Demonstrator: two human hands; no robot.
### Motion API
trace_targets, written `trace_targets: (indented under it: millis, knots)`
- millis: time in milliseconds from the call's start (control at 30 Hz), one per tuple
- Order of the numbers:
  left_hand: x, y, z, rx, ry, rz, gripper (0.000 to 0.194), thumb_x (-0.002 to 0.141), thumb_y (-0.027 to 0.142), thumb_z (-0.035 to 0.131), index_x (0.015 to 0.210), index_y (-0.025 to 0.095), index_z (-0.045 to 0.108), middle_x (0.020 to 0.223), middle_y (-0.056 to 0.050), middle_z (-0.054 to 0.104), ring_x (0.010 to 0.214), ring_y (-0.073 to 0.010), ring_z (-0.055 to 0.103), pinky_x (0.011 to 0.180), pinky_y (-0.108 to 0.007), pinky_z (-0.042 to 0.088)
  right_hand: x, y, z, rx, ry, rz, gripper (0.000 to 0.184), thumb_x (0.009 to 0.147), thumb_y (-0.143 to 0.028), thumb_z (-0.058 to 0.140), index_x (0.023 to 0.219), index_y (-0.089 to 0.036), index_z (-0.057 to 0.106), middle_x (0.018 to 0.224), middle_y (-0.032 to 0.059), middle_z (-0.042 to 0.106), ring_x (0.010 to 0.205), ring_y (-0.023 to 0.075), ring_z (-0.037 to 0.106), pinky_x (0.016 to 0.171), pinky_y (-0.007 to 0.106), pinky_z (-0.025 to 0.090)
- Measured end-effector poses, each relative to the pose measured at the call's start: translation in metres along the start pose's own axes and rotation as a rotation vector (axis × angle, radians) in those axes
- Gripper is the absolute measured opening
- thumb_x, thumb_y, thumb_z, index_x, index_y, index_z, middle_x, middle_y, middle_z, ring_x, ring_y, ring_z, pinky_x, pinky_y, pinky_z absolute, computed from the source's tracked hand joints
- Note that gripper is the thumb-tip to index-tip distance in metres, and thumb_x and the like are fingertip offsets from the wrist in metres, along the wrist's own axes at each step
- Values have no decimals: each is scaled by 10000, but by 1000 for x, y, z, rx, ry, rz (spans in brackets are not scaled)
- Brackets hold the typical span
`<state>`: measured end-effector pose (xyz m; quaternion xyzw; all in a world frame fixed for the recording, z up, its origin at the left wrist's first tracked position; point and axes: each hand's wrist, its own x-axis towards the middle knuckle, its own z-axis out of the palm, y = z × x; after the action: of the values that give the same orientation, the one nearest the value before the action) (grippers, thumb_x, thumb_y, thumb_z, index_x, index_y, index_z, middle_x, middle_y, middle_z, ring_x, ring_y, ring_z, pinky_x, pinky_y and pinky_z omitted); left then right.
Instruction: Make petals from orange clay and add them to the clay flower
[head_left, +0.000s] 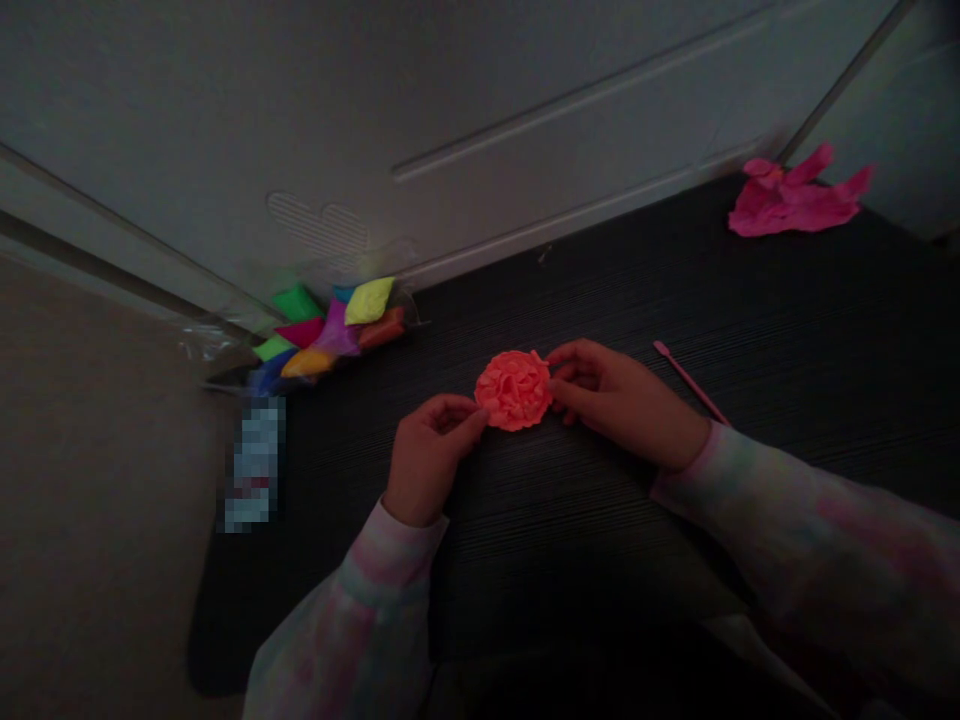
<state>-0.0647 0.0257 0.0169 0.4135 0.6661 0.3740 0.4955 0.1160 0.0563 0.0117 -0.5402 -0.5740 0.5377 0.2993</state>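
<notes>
A coral-pink clay flower (514, 390) with ruffled, layered petals is at the middle of the dark table. My left hand (433, 452) pinches its lower left rim between thumb and fingers. At the opposite edge, my right hand (616, 398) grips the rim with thumb and forefinger, the other fingers curled beneath. Whether the flower rests on the table or is lifted slightly, I cannot tell. A thin pink modelling tool (691, 384) lies right of my right hand, its lower end meeting the sleeve.
A clear bag of several coloured clay packets (337, 328) lies at the back left of the table (480, 550). Nearer me is a blurred-out pale object (255, 465). Crumpled pink material (799, 195) sits at the far right. A pale panelled surface (525, 130) rises behind the table.
</notes>
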Motion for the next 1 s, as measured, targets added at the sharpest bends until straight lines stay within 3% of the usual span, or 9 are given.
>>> trace_targets:
  millis: [267, 400, 500, 633, 733, 833, 1000]
  knots:
    - [2, -2, -1, -105, -27, 31, 147, 657, 253, 631, 695, 144, 540, 519, 45, 540, 409, -43, 442, 364, -148, 292, 0, -1, 1, 32, 14, 34, 182, 733, -178, 530, 912, -158, 499, 686, -10, 572, 503, 64, 539, 442, 166, 435]
    - [10, -10, -5, -180, 16, 130, 134, 702, 218, 554, 812, 142, 545, 684, -1, 587, 560, -95, 553, 425, -179, 394, -1, -1, 2, 79, 0, 61, 178, 749, -174, 508, 925, -150, 497, 678, -5, 569, 509, 64, 541, 423, 155, 425]
    - [18, -15, -8, -81, -25, 251, 334, 717, 177, 509, 1049, 144, 495, 937, -69, 599, 833, -157, 591, 669, -287, 488, -1, 0, 0, 106, 13, 78, 197, 764, -165, 478, 960, -148, 500, 693, 3, 573, 531, 71, 559, 458, 169, 456]
    - [24, -18, -11, 250, -150, 510, 704, 659, 118, 575, 1294, 175, 277, 1224, -111, 484, 1159, -202, 423, 1005, -400, 279, 1, 2, -9, 94, 73, 28, 225, 758, -155, 472, 979, -148, 513, 791, 27, 580, 612, 92, 585, 533, 205, 499]
    - [22, -17, -11, 397, -229, 591, 894, 596, 126, 657, 1343, 182, 169, 1262, -116, 457, 1229, -227, 336, 1047, -427, 180, 2, -1, -20, 43, 141, -35, 236, 752, -195, 488, 983, -158, 520, 817, 28, 569, 639, 106, 580, 524, 218, 494]
    - [20, -17, -8, 438, -240, 623, 1035, 525, 214, 740, 1354, 168, 122, 1287, -139, 427, 1220, -254, 342, 1040, -439, 186, -7, -6, -28, 4, 197, -111, 258, 743, -275, 519, 978, -169, 532, 831, 33, 581, 687, 131, 585, 560, 246, 499]
    - [23, -16, 2, 388, -228, 641, 1131, 468, 234, 775, 1359, 172, 81, 1331, -162, 365, 1230, -267, 331, 1022, -430, 224, -56, 1, -28, -26, 263, -171, 352, 738, -401, 526, 1016, -185, 540, 954, 71, 605, 823, 183, 594, 701, 316, 494]
